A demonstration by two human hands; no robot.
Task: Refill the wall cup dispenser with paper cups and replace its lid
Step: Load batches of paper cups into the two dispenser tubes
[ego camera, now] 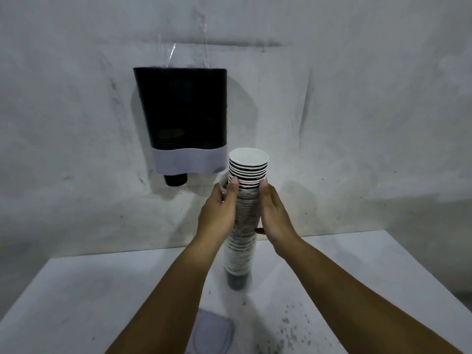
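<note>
Head view: both hands, left and right, curl their fingers round the sleeved cup stack, standing mid-table near its back edge, likely to strip the wrap before loading the dispenser, whose lid waits at the front edge.

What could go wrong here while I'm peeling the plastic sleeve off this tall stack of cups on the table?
1. The cup stack is tall and narrow; both the left hand and the right hand grip it high up, so its base may slide and tip.
2. The plastic sleeve clings lower down; tugging could scatter loose top cups.
3. The lid lies at the table edge nearest you, where a forearm could knock it off.
</note>
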